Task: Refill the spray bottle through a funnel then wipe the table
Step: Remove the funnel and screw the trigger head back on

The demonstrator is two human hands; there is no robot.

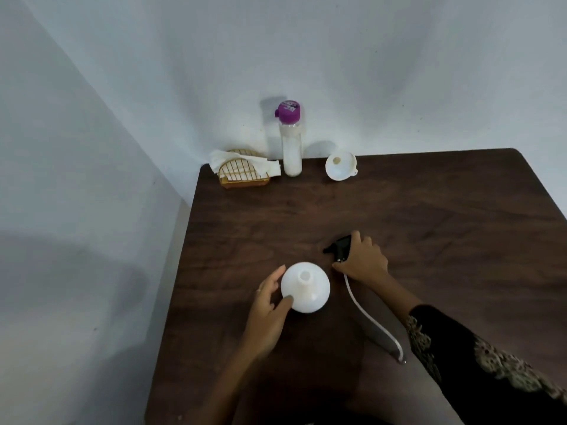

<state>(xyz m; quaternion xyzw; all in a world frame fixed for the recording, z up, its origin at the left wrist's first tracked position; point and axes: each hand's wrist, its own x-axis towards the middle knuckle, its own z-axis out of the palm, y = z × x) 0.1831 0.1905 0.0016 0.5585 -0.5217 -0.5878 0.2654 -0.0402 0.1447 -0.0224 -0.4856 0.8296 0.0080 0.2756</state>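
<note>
two bottles [305, 290], one funnel [340, 165], one napkin holder [244, 173], two hands [363, 259]

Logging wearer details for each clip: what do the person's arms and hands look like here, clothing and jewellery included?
The left hand wears a thin ring on one finger, and its forearm is bare. The right hand shows no jewellery; its arm has a black sleeve with a pale, lace-like pattern at the cuff and along the arm.
</note>
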